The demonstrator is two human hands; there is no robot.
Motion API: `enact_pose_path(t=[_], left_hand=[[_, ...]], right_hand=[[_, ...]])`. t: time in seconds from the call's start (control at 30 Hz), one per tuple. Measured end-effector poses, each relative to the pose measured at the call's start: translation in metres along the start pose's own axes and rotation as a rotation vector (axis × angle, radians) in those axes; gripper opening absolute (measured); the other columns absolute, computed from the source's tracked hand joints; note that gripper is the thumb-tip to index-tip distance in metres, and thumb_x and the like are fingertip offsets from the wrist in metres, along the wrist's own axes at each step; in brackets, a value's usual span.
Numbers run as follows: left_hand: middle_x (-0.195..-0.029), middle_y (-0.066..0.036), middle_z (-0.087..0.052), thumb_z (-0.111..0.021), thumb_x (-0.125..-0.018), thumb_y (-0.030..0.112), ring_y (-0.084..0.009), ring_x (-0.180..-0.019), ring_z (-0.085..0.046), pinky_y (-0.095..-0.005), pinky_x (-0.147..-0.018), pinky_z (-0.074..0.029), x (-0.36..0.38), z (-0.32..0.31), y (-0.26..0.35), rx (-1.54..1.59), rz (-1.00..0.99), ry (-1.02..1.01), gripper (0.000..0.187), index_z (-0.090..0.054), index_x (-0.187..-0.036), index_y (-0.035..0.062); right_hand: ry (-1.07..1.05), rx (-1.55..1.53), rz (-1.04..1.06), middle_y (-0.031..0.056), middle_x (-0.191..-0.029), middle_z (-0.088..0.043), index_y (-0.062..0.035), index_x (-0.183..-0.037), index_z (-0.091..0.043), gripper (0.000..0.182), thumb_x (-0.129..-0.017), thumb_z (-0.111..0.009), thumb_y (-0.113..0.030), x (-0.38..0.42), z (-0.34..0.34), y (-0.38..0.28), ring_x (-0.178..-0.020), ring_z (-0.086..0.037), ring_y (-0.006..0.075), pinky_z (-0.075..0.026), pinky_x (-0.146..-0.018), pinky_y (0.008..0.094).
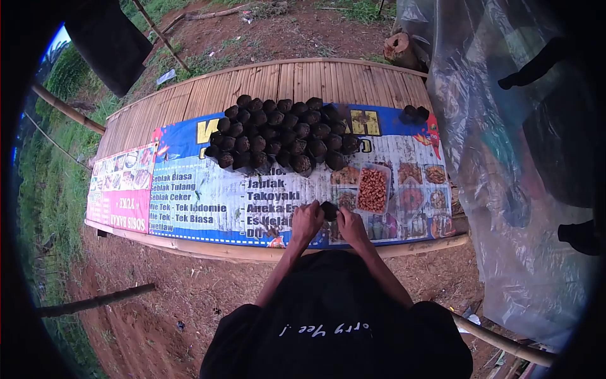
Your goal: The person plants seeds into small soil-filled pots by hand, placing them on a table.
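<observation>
A small black planting bag point(329, 210) is between my two hands near the front edge of the table. My left hand point(307, 222) grips its left side with closed fingers. On the opposite side, the fingers of my right hand point(351, 223) are bent and closed on the bag's edge. What is inside this bag is hard to make out. Just beyond my right hand lies a clear plastic tub point(360, 203) of reddish-brown seeds point(374, 188). Farther back, many soil-filled black bags point(278, 134) stand packed together.
A printed menu banner point(183, 202) covers much of the bamboo-slat table point(265, 82). Two or so more black bags point(413, 114) stand at the back right. Clear plastic sheeting point(499, 189) hangs along the right side. A bamboo pole point(66, 108) reaches the table's left end.
</observation>
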State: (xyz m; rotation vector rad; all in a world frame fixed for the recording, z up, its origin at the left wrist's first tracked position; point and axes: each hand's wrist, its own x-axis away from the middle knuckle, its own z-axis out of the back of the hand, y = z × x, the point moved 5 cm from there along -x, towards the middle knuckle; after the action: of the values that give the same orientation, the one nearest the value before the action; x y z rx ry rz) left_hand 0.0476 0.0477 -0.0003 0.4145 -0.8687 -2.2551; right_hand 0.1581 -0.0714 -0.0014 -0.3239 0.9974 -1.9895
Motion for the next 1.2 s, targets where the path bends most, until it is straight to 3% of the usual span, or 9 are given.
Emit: enact_pose_path(t=[0.1, 0.4, 0.5, 0.53, 0.63, 0.73, 0.87, 1.03, 1.2], left_hand=[[-0.07, -0.023, -0.063, -0.059, -0.082, 0.016, -0.0435, -0.067, -0.061, -0.0532, -0.069, -0.048, -0.002, -0.005, -0.003, -0.053, -0.01, -0.015, 0.014, -0.06, -0.083, 0.0019], [-0.068, -0.021, -0.062, -0.059, -0.081, 0.015, -0.0418, -0.073, -0.061, -0.0524, -0.072, -0.047, 0.006, 0.005, 0.012, -0.027, -0.026, 0.0, 0.013, -0.058, -0.082, 0.0028], [-0.069, -0.02, -0.063, -0.059, -0.081, 0.015, -0.0411, -0.074, -0.061, -0.0523, -0.072, -0.046, 0.008, 0.003, 0.007, 0.009, 0.002, 0.032, 0.013, -0.057, -0.081, 0.0024], [-0.074, -0.02, -0.065, -0.059, -0.081, 0.015, -0.0405, -0.077, -0.061, -0.0521, -0.072, -0.046, 0.007, -0.001, 0.001, 0.024, 0.051, -0.057, 0.012, -0.058, -0.083, 0.0026], [-0.076, -0.021, -0.065, -0.059, -0.081, 0.015, -0.0412, -0.077, -0.062, -0.0521, -0.073, -0.047, 0.009, 0.002, 0.007, -0.029, -0.016, 0.002, 0.013, -0.059, -0.084, 0.0026], [-0.074, -0.021, -0.065, -0.06, -0.081, 0.016, -0.0406, -0.073, -0.063, -0.0513, -0.071, -0.048, 0.013, 0.006, 0.014, 0.01, -0.04, 0.036, 0.014, -0.059, -0.082, 0.0022], [-0.071, -0.018, -0.064, -0.062, -0.08, 0.017, -0.038, -0.066, -0.063, -0.0473, -0.066, -0.049, 0.019, -0.013, -0.014, 0.081, 0.03, -0.005, 0.016, -0.057, -0.076, 0.0024], [-0.072, -0.016, -0.064, -0.068, -0.081, 0.02, -0.0364, -0.068, -0.063, -0.0473, -0.066, -0.047, 0.014, 0.009, 0.007, 0.084, -0.013, 0.053, 0.02, -0.057, -0.077, 0.0037], [-0.079, -0.014, -0.064, -0.068, -0.083, 0.02, -0.0334, -0.078, -0.062, -0.044, -0.073, -0.044, -0.008, 0.009, 0.015, -0.023, -0.19, 0.003, 0.018, -0.06, -0.087, 0.0045]], right_hand=[[-0.105, -0.032, -0.138, 0.0257, -0.065, -0.058, -0.0012, -0.084, -0.053, 0.017, -0.093, -0.055, -0.015, 0.0, -0.005, 0.01, -0.068, -0.06, 0.0457, -0.045, -0.057, 0.0525], [-0.01, 0.113, -0.005, 0.0236, -0.068, -0.06, -0.0034, -0.086, -0.057, 0.017, -0.093, -0.055, -0.018, 0.002, -0.001, 0.009, -0.069, -0.061, 0.0434, -0.047, -0.06, 0.0509], [-0.048, 0.182, -0.049, 0.0231, -0.071, -0.061, -0.0038, -0.086, -0.057, 0.017, -0.093, -0.056, -0.019, 0.002, 0.005, 0.001, -0.07, -0.061, 0.0427, -0.048, -0.062, 0.0514], [-0.046, 0.184, -0.049, 0.0231, -0.071, -0.061, -0.0038, -0.086, -0.057, 0.017, -0.093, -0.056, -0.019, 0.003, 0.004, 0.004, -0.07, -0.061, 0.0427, -0.048, -0.062, 0.0514], [-0.121, 0.125, -0.13, 0.0233, -0.074, -0.063, -0.0036, -0.085, -0.058, 0.019, -0.092, -0.057, -0.021, -0.003, 0.0, 0.006, -0.073, -0.062, 0.0423, -0.048, -0.064, 0.0512], [-0.019, 0.207, -0.015, 0.023, -0.073, -0.063, -0.0036, -0.084, -0.058, 0.021, -0.093, -0.057, -0.023, 0.004, 0.009, 0.002, -0.072, -0.063, 0.0421, -0.048, -0.063, 0.0504], [-0.043, 0.148, -0.08, 0.0224, -0.071, -0.063, -0.0038, -0.085, -0.06, 0.025, -0.094, -0.056, -0.027, 0.004, 0.001, 0.017, -0.072, -0.063, 0.0423, -0.048, -0.062, 0.0497], [-0.048, 0.252, -0.22, 0.019, -0.068, -0.065, -0.0034, -0.081, -0.064, 0.033, -0.093, -0.057, -0.033, 0.014, 0.01, 0.012, -0.069, -0.065, 0.0399, -0.051, -0.064, 0.0469], [-0.28, 0.091, -0.457, 0.0115, -0.064, -0.068, -0.0046, -0.076, -0.069, 0.037, -0.09, -0.06, -0.038, 0.02, -0.015, 0.031, -0.066, -0.069, 0.0311, -0.054, -0.066, 0.041]])
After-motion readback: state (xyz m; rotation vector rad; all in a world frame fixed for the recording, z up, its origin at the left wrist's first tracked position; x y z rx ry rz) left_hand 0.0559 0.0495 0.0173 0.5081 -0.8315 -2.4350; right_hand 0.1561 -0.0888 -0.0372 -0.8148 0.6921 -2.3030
